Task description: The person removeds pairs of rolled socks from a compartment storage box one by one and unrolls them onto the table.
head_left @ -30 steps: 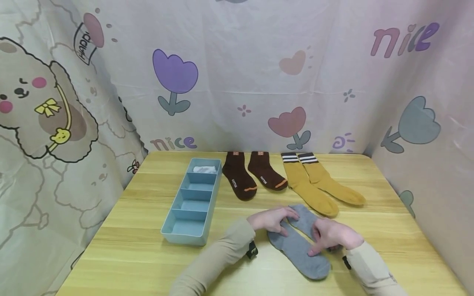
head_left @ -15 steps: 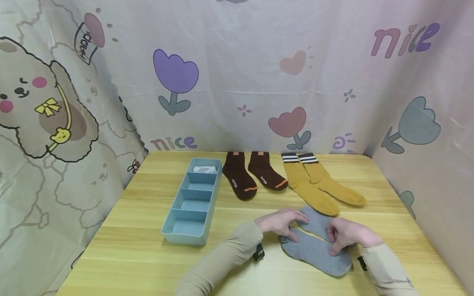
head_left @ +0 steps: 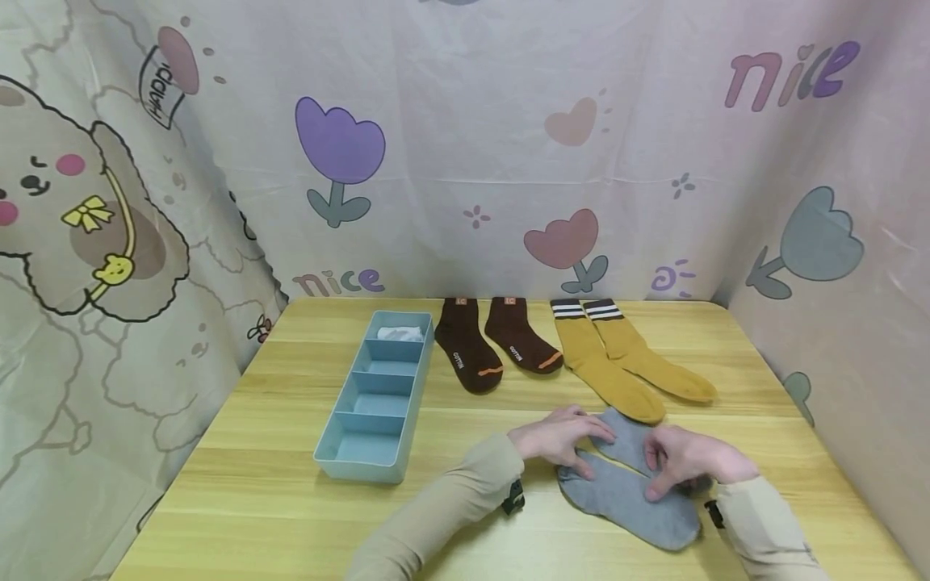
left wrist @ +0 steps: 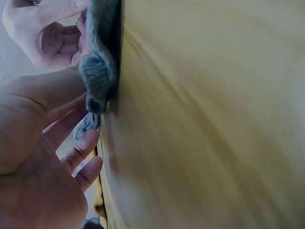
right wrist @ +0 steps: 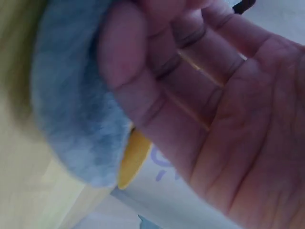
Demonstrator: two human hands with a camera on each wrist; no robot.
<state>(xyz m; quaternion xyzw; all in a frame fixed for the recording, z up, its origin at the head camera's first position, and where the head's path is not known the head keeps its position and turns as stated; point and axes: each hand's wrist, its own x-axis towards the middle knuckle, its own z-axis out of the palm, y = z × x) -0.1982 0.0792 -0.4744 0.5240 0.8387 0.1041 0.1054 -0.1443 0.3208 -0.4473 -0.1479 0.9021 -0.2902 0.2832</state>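
Note:
Two grey socks lie side by side on the table in the head view, a near grey sock (head_left: pixel 625 504) and a far grey sock (head_left: pixel 626 436). My left hand (head_left: pixel 555 437) touches their left ends, thumb on the near one and fingertips on the far one, spread loosely. On their right part rests my right hand (head_left: pixel 690 458), its thumb on the near sock and bent fingers on the far one. The left wrist view has the socks' knitted edge by the left fingertips (left wrist: pixel 90 167). In the right wrist view, the right index finger presses against grey fabric (right wrist: pixel 66 100).
Behind the grey socks lie yellow socks (head_left: pixel 617 371) with striped cuffs, their toes close to the far grey one. Brown socks (head_left: pixel 465 347) lie left of those. A blue divided box (head_left: pixel 363 468) stands at left, with a white rolled item (head_left: pixel 400 333) in its back compartment.
Both hands have shifted the grey socks rightward along the table, mostly in the first half second. The box, brown socks and yellow socks stay where they were.

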